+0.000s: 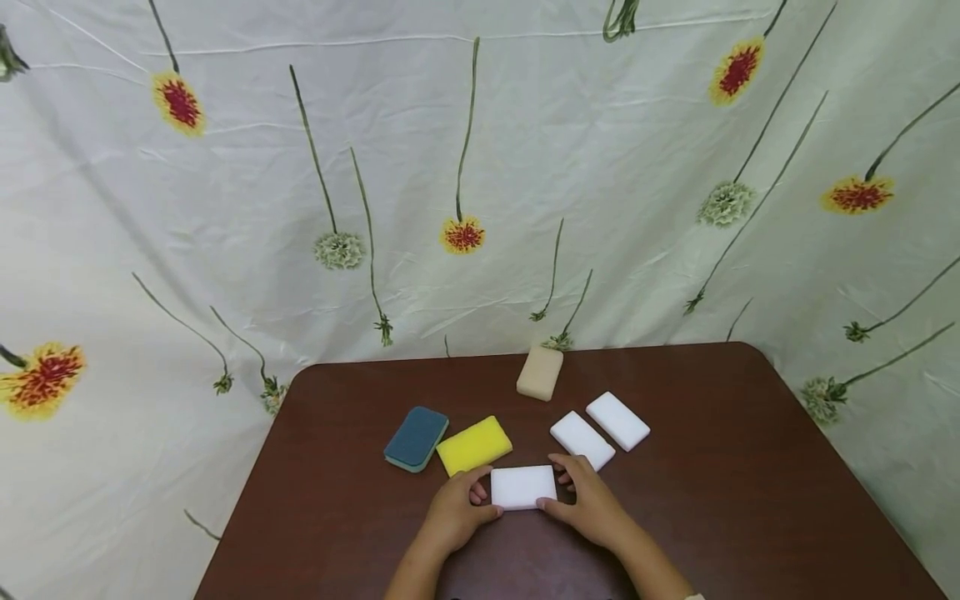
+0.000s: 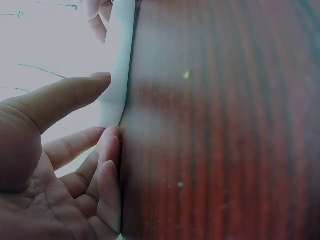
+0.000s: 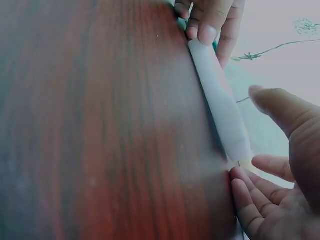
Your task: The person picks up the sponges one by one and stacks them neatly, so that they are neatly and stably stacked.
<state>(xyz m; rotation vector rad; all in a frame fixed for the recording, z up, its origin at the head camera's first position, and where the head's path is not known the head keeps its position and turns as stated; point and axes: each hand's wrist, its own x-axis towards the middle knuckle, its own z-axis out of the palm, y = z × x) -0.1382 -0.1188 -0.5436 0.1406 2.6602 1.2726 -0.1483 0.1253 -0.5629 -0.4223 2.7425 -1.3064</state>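
Note:
A white sponge block (image 1: 522, 487) lies flat on the brown table, its long side running left to right. My left hand (image 1: 455, 510) is at its left end, thumb by the near corner and index finger near the far corner. At the right end, my right hand (image 1: 587, 505) has its thumb over the near edge and its fingers beside the far corner. In the right wrist view, a gap shows between the right thumb (image 3: 272, 102) and the sponge block (image 3: 220, 102). The left thumb (image 2: 82, 95) overlaps the block's side in the left wrist view.
Just beyond my left hand are a yellow sponge (image 1: 475, 446) and a blue-green scouring sponge (image 1: 417, 438). Two more white blocks (image 1: 582, 439) lie side by side beyond my right hand. A beige sponge (image 1: 540, 373) sits by the far table edge, before a flowered cloth (image 1: 408, 125).

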